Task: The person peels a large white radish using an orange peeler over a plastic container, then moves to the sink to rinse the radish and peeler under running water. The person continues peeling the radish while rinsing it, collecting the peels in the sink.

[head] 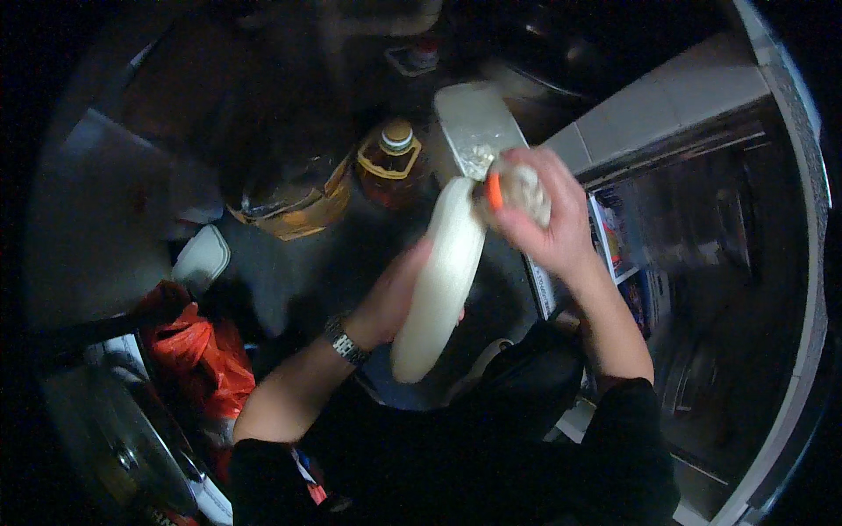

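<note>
A long, pale white radish [441,283], smooth-surfaced, slants across the middle of the view. My left hand [398,289] is wrapped around its lower half from the left, with most of the fingers hidden behind it. At the upper end is my right hand [552,210], blurred, closed around an orange-edged object [495,191] that looks like a peeler. Whitish pieces [526,187] show within that grip; blur hides their exact form. Just beyond the right hand, a translucent plastic container [473,112] holds pale scraps [479,156] at its near end.
A large oil bottle [391,167] with a yellow handle stands on the dark floor. Left of it is an orange-brown package [296,214]. A red plastic bag [204,358] and glass pot lid [112,434] lie left. A tiled ledge [651,102] and open cabinet [697,250] flank the right.
</note>
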A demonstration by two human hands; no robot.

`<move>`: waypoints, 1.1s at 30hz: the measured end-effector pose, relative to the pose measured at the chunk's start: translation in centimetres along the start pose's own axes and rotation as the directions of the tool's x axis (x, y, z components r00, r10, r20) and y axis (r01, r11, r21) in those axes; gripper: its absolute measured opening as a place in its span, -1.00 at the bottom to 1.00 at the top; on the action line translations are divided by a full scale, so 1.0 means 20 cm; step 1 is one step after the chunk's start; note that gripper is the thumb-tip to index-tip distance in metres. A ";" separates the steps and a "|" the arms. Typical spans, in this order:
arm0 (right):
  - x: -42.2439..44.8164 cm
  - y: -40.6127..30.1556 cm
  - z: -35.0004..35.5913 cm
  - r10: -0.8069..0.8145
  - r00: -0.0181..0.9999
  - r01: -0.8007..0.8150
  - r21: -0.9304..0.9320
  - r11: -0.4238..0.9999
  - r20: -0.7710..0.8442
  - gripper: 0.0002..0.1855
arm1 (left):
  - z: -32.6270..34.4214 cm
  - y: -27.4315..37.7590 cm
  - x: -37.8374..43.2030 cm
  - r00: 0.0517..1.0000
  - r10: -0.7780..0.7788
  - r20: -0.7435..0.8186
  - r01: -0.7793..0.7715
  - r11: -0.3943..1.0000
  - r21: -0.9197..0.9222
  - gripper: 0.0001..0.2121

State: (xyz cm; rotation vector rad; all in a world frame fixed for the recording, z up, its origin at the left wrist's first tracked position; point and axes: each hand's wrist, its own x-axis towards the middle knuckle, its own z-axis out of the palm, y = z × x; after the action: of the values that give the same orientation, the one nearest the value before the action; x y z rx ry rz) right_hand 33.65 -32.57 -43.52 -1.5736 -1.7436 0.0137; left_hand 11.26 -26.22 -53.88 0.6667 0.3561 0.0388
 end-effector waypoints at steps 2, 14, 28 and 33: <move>0.05 0.11 -0.03 0.128 0.992 -0.129 -0.126 0.984 -0.013 -0.49 | 0.02 -0.02 0.00 0.994 0.107 -0.023 -0.098 0.962 0.254 -0.30; -0.03 -0.12 -0.03 -0.065 0.994 0.063 0.024 0.998 0.090 -0.44 | 0.14 0.07 0.01 0.902 0.414 -0.120 -0.237 0.709 0.664 -0.35; -0.09 0.57 0.14 0.736 0.532 -0.778 0.584 0.231 0.417 -0.37 | 0.03 0.04 0.06 0.877 0.317 -0.361 -0.165 0.904 0.394 -0.51; -0.11 0.63 0.20 0.775 0.625 -0.754 0.330 0.568 0.095 -0.09 | 0.02 0.06 0.07 0.877 0.246 -0.413 -0.166 0.961 0.220 -0.53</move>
State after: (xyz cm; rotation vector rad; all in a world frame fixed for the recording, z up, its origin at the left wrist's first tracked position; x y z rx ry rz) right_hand 42.01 -29.53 -53.68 -1.9060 -0.8016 0.6635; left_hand 12.74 -25.30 -53.30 0.8740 0.7279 0.3713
